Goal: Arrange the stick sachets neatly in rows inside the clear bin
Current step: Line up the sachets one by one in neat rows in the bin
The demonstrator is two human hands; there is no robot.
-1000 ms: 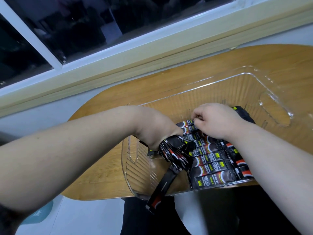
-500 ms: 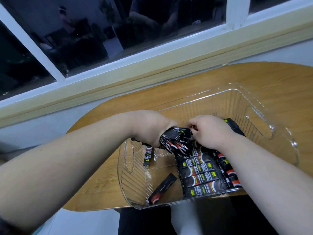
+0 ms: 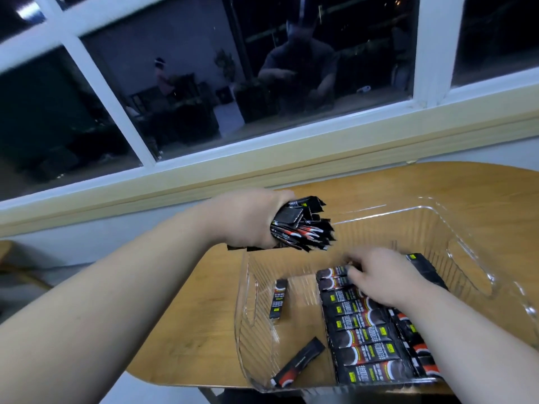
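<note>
My left hand (image 3: pixel 248 220) clenched round bundle of black stick sachets (image 3: pixel 303 225), held above clear ribbed plastic bin (image 3: pixel 256 339) on wooden table (image 3: pixel 180 330): ready supply, I judged. My right hand (image 3: pixel 382 278) lay on far end of flat row of sachets (image 3: pixel 364 339) inside bin; fingers blurred, I couldn't tell pinch from press. Two loose sachets (image 3: pixel 300 361) lay left of row.

A dark white-framed window (image 3: pixel 262 83) over a cream sill (image 3: pixel 204 176); rounded wooden table (image 3: pixel 186 330) below.

The wooden table (image 3: pixel 186 330) is brown with a round end. It stands just below the window sill (image 3: pixel 262 176). The clear bin (image 3: pixel 455 237) sits on its side away from the sill.
</note>
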